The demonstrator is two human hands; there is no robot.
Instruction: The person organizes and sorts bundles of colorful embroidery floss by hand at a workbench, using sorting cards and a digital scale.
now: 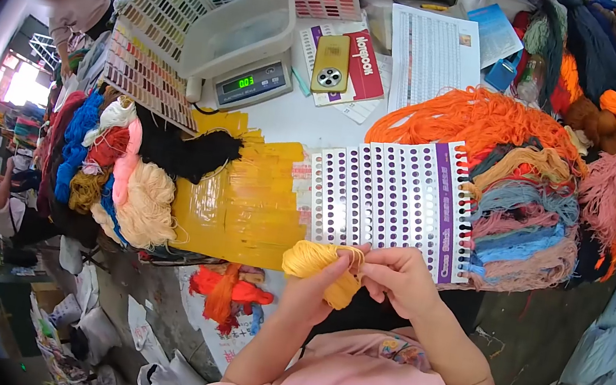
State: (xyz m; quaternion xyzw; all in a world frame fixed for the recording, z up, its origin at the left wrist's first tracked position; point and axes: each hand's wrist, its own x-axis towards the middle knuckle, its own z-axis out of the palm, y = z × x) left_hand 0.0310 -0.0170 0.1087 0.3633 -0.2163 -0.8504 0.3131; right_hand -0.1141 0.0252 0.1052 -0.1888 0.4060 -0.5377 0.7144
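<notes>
A skein of yellow thread [305,258] hangs folded in my left hand [314,291], whose fingers are closed around it near the table's front edge. At the skein's right end, my right hand [399,281] pinches a few thin yellow strands between thumb and fingertips. Just beyond my hands lies a white card with rows of punched holes and a purple strip [443,211]. Yellow tape [240,199] covers the tabletop to the left of that card.
Piled skeins [529,216] line the right, below loose orange thread [475,121]. Peach skeins [152,206] and black thread [195,153] lie left. Behind stand a scale [256,87] with a plastic bin [241,25], a phone [332,62] and colour charts [152,72]. Two people are at left.
</notes>
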